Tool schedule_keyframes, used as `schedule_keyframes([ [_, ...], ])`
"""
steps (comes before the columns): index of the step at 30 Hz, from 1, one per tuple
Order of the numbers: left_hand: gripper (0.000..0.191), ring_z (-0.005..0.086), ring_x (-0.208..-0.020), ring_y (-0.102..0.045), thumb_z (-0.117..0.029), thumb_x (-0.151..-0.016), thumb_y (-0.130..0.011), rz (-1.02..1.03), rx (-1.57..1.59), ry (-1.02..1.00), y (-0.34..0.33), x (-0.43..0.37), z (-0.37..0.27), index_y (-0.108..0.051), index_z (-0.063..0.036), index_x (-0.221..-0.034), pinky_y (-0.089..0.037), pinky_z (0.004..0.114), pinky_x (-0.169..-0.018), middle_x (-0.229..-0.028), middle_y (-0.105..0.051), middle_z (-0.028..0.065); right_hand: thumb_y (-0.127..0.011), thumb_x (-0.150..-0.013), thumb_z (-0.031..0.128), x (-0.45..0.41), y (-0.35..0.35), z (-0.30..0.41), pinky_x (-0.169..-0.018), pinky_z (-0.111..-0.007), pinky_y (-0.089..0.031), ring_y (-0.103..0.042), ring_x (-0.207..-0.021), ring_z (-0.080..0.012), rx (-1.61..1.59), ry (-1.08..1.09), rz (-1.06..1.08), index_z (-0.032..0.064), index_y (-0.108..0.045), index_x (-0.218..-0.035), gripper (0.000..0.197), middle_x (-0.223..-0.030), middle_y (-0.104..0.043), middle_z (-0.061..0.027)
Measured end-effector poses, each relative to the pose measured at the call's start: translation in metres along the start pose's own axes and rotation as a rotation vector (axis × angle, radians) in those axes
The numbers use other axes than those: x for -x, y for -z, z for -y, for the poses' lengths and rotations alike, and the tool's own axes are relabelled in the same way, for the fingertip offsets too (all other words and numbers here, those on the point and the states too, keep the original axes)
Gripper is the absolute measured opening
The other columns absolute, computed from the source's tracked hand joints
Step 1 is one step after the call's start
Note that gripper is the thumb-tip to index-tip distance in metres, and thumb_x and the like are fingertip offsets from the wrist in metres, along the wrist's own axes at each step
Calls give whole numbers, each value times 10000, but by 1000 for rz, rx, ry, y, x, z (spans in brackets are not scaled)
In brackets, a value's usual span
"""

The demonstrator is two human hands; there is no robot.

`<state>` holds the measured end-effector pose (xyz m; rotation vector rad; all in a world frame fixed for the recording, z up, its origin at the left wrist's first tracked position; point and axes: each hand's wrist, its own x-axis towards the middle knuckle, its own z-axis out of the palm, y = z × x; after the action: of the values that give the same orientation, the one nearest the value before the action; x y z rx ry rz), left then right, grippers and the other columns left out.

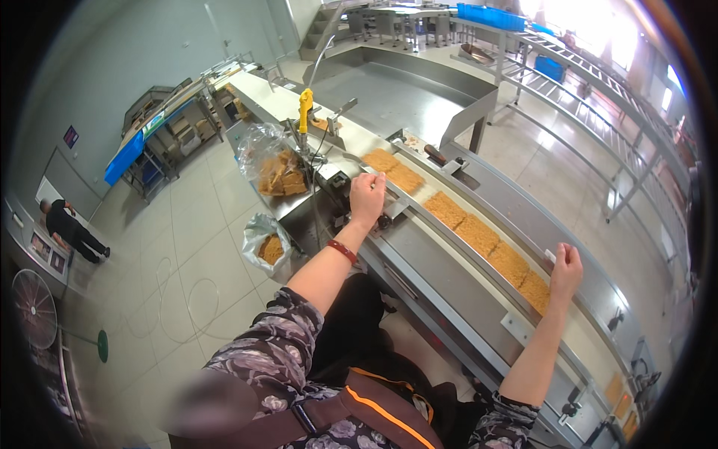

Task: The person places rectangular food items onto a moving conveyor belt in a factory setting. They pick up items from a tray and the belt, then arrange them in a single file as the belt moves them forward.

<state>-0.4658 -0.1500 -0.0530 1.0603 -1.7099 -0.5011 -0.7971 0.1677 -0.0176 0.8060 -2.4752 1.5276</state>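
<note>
Flat golden-brown food slabs (477, 234) lie in a row on a pale conveyor belt (583, 345) between metal rails. My left hand (368, 196), fingers curled together, is over the near rail beside the upper slabs (395, 170). Whether it holds anything cannot be told. My right hand (566, 269) is above the far side of the belt, by the lower end of the row. Its fingertips are pinched together, and a small white thing (550, 256) shows beside them; whether it is held cannot be told.
A clear plastic bag of brown pieces (282, 173) and a bag of crumbs (271, 248) stand left of the conveyor. A yellow-handled tool (305, 109) stands upright near it. Beyond are a steel tray table (392, 84) and roller racks (594, 73). A person (70, 227) is far left, near a fan (33, 308).
</note>
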Motion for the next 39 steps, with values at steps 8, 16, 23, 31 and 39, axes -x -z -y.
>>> schedule_keyframes([
  [8,242,302,-986,-543,-251,-933,-630,-38,-44,-52,-3,2,-2,-652,-29,-840,-437,404,-879,-925,-656,83,-628,-943,247,4,2,9,-718,-316,-482,-586,-739,-165,17,-24,3,17,-672,-950,234,-795,-650,-64],
  [16,345,248,-1291,-475,-417,-971,-486,361,-449,-270,6,-17,-29,-712,-176,-1068,-334,546,-1022,-1228,-657,5,-631,-917,235,12,-4,24,-739,-373,-506,-651,-803,-268,98,264,-25,34,-684,-912,207,-882,-679,-115],
  [23,351,213,-1335,-460,-414,-991,-490,706,-433,-700,-4,24,-80,-688,-189,-1173,-281,551,-1095,-1269,-639,-2,-668,-886,381,35,-17,45,-710,-402,-492,-641,-804,-275,386,485,44,80,-713,-831,309,-818,-683,-108],
  [31,448,224,-1300,-499,-460,-967,-523,730,-358,-906,-27,93,-133,-598,-155,-1286,-314,532,-1096,-1326,-582,68,-721,-799,517,52,-30,51,-836,-434,-452,-641,-919,-287,810,300,240,57,-657,-1022,515,-931,-697,-102],
  [39,380,260,-1164,-585,-450,-951,-554,675,-416,-831,-19,70,-126,-606,-90,-1060,-366,492,-1065,-1204,-624,97,-646,-894,290,44,-40,33,-855,-465,-475,-651,-993,-312,6,196,362,97,-622,-1175,342,-1001,-696,-151],
])
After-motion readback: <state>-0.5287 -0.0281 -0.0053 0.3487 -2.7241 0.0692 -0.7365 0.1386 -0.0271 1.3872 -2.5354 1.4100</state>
